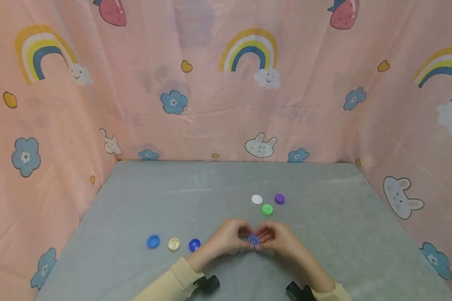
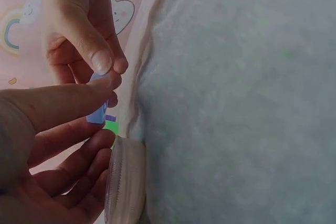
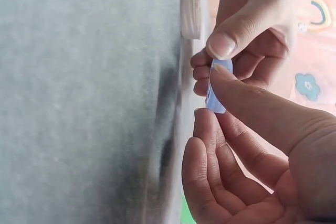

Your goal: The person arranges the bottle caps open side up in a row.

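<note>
Cap, round and bluish-purple, sits between the person's two hands, held up near the front middle of the grey worktop. From where I stand, the left hand has its thumb and forefinger pinched on one side of it, and the right hand grips the opposite side the same way, the remaining fingers bent loosely underneath. The fingers of the two hands nearly meet at the cap's edge.

Just beyond them is a small cluster: a white cap, a green cap slightly nearer the hands, and a purple cap to the right. Off to the left runs a loose row: a light blue cap, a gold cap, then a dark blue cap right beside the left forearm. Pink patterned cloth hangs behind.
</note>
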Demonstrator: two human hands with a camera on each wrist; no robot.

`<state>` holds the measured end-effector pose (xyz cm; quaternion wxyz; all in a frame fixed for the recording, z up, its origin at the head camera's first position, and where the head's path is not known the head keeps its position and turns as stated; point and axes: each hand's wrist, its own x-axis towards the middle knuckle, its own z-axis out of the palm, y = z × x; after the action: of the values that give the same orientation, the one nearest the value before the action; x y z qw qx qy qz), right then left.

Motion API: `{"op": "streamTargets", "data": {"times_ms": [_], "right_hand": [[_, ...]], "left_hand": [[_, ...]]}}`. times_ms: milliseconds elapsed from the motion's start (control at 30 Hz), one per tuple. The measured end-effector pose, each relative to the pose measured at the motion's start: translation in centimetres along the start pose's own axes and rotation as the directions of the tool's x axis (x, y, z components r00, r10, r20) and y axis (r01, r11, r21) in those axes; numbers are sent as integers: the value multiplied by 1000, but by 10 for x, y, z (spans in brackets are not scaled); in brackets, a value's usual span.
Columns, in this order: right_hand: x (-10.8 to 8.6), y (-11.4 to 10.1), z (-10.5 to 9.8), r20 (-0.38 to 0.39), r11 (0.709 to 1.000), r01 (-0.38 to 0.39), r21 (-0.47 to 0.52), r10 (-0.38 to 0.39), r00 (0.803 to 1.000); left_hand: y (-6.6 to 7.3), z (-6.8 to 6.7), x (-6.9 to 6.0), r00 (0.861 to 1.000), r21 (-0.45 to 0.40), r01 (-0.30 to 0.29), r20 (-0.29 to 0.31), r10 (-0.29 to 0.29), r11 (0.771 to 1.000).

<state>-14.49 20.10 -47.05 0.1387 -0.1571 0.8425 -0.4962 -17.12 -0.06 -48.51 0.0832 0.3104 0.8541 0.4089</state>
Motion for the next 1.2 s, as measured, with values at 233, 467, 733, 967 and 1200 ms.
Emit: {"op": "streamTargets", "data": {"times_ms": [233, 467, 733, 967, 1200], "right_hand": [[-1, 2, 4, 24, 999, 13, -48, -11, 1000], [0, 4, 7, 50, 998, -23, -57, 26, 998], [0, 3, 7, 60, 995, -28, -92, 33, 998], [1, 5, 6, 70, 996, -30, -85, 36, 997], [1, 3, 2, 111, 998, -31, -48, 36, 993]], "left_hand": [[0, -1, -4, 999, 115, -47, 28, 45, 992], [-2, -3, -4, 994, 180, -96, 62, 86, 979], [-4, -3, -5, 991, 208, -117, 91, 100, 971], [-3, -4, -5, 991, 184, -101, 106, 83, 978], [-1, -9, -3, 990, 144, -62, 137, 42, 988]]}}
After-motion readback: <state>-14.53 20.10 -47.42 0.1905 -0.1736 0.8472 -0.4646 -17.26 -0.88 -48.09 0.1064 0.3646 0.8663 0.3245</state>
